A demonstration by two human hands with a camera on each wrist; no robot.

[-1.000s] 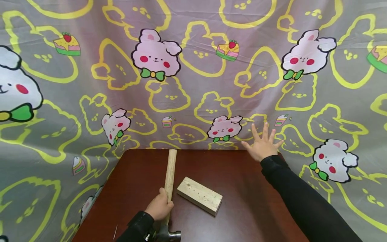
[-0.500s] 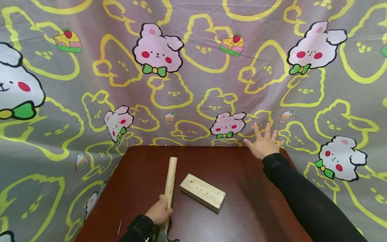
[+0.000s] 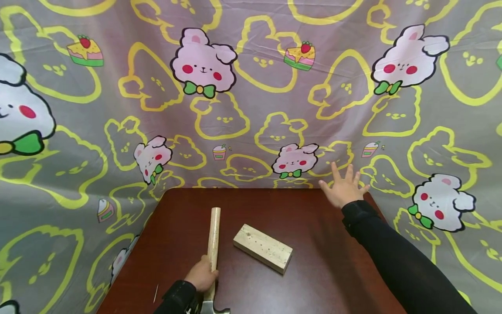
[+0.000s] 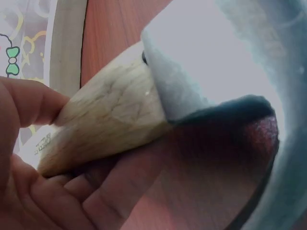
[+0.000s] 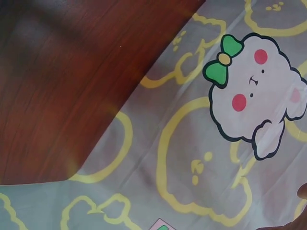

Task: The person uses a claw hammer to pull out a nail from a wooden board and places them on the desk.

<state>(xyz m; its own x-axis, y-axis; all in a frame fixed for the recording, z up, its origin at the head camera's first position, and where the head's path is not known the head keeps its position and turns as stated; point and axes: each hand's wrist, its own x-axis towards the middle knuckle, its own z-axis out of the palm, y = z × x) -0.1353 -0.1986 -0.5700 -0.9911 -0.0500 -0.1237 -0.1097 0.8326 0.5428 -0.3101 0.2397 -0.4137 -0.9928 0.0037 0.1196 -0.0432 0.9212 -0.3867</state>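
My left hand (image 3: 201, 274) grips a hammer by its pale wooden handle (image 3: 213, 235), left of a wood block. The handle points away toward the far edge, and the metal head (image 3: 210, 307) is at the bottom of the head view, partly cut off. Up close in the left wrist view, the grey hammer head (image 4: 201, 57) fills the upper right, with thumb and fingers around the handle. The rectangular wood block (image 3: 263, 247) lies slantwise on the table with small dark marks on top. My right hand (image 3: 343, 188) is raised, fingers spread, holding nothing, over the table's far right corner.
The dark red-brown table (image 3: 306, 218) has its far edge against a grey curtain (image 3: 243, 126) printed with rabbits, which also hangs along both sides. A thin nail-like piece (image 3: 155, 293) lies on the table left of the left sleeve.
The hammer has drawn back toward me, and its handle end has swung slightly left. The view has shifted a little. My right hand stays spread in nearly the same place.
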